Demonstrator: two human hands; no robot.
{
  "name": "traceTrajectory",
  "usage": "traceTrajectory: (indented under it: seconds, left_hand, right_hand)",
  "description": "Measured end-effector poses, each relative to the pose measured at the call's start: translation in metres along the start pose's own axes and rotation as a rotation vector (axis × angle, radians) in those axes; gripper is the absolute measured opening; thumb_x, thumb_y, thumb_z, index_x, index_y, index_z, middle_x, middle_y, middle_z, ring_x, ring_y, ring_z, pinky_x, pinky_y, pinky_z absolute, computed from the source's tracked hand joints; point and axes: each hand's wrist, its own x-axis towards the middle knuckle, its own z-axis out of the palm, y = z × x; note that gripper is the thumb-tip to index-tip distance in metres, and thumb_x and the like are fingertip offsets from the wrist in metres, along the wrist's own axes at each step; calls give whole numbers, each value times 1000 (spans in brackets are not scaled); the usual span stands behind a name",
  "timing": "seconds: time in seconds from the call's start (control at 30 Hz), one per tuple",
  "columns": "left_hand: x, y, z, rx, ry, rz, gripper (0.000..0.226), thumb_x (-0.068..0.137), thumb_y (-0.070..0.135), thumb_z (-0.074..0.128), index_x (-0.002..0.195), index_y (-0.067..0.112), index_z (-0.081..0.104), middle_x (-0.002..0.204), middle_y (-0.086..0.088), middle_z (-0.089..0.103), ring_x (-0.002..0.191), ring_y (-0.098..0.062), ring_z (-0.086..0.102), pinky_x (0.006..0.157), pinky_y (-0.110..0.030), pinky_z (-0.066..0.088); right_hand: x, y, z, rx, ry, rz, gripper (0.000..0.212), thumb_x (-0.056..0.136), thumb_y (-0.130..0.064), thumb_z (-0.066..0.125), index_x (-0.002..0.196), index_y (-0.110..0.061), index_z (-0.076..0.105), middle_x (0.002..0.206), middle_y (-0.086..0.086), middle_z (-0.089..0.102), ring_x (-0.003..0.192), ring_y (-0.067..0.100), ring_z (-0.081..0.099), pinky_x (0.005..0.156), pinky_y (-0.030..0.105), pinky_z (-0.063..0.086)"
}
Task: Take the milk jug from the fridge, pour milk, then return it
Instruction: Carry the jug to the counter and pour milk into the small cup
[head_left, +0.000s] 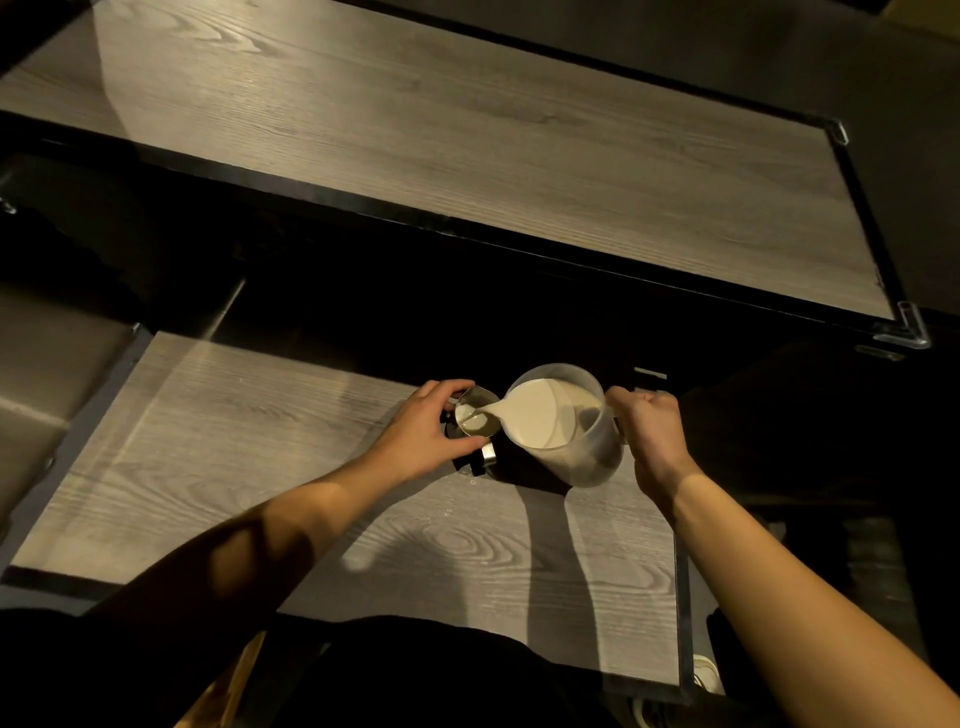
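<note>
Right hand is gripping the tilted milk jug, pouring milk; left hand is curling around a small, seemingly metal pitcher.

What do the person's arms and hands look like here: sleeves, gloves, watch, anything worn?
Both are bare. The left hand and right hand have no gloves, and no rings show on the fingers. Both forearms are uncovered up to the frame edge: no sleeves, watch, bands or markings visible. The upper left forearm is in shadow, so detail there is unclear.
</note>
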Motion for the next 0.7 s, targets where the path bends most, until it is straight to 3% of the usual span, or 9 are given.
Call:
traceTrajectory:
  seconds: [0.7]
  left_hand:
    - [1,-2,0,3,-1,6,79,76,35,84,143,26,44,132,7,47,114,-3,48,89,-19,43]
  right_hand:
    - [-1,-5,-1,8,7,18,29,93,-15,57,65,-11,47,73,4,48,72,18,45,65,29,37]
